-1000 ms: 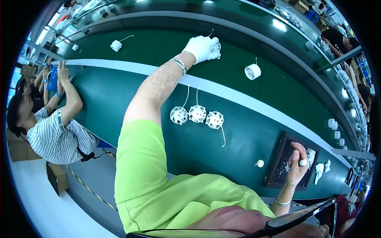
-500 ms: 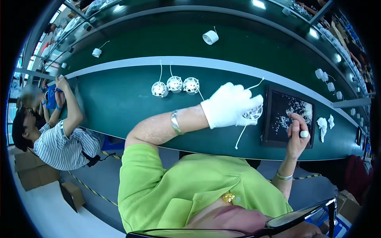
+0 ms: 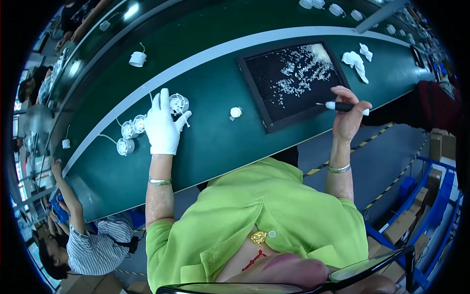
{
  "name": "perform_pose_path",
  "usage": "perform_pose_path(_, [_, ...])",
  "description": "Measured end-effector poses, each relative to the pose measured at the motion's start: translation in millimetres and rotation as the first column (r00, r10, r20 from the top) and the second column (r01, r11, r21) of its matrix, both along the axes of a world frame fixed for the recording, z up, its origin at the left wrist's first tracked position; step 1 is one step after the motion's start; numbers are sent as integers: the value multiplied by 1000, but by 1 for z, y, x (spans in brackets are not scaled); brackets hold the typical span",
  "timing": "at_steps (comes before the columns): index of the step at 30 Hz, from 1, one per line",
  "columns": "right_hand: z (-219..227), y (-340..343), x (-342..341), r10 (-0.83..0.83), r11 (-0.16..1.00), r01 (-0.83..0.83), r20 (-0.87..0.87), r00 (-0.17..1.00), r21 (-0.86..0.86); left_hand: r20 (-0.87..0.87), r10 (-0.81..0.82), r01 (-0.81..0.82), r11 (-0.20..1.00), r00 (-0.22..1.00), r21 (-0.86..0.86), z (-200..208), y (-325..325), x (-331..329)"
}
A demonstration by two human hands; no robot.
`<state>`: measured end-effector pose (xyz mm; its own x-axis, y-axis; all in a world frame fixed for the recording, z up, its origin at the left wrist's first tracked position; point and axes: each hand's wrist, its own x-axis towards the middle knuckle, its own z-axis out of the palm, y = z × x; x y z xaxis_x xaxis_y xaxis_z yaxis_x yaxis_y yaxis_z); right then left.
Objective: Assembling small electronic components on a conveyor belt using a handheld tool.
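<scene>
My left hand [image 3: 164, 128], in a white glove, is at the left of the green bench with fingers stretched and thumb apart. Between them sits a round white fan-like part [image 3: 178, 104], a thin wire dangling from it; the grip is partly hidden. Just left of the glove stand three similar parts [image 3: 126, 146] with wires. My bare right hand [image 3: 348, 117] holds a pen-shaped tool [image 3: 342, 106] with a dark grip, a white collar and a thin tip. It hovers by the right front edge of a black tray [image 3: 267, 117] of scattered small pale pieces [image 3: 293, 85].
A small white piece [image 3: 236, 112] lies left of the tray. Crumpled white cloths [image 3: 356, 63] are to its right. Beyond a pale rail [image 3: 205, 51], another wired white part [image 3: 138, 59] rests on a green strip. A person in a striped shirt [image 3: 98, 252] sits at the left.
The view has turned. My left hand has moved left with the fan-like part, from beside the tray to the other parts. My right hand has drawn back from over the tray.
</scene>
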<state>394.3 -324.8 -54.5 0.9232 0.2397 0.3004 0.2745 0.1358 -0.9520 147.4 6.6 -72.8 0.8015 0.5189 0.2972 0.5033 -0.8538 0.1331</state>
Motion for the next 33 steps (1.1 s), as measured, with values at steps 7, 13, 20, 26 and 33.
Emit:
perform_pose_path(7, [-10,8,6,99,981,-75,-129,987,176,112,135,-121,984,984,-130,-5,-39,-32])
perform_pose_path(13, [-13,18,5,36,993,-51,-143,989,-104,249,68,3,961,966,-277,3,-99,-53])
perform_pose_path(20, [-31,32,10,-12,977,-9,-99,995,-211,303,-305,371,908,903,-192,9,-114,20])
perform_pose_path(26, [-42,37,9,-49,974,43,-22,999,-222,295,-136,236,912,946,-337,-7,-96,55])
perform_pose_path(33, [-39,38,9,-40,975,34,-25,999,-219,341,-114,218,934,933,-283,-16,-89,38])
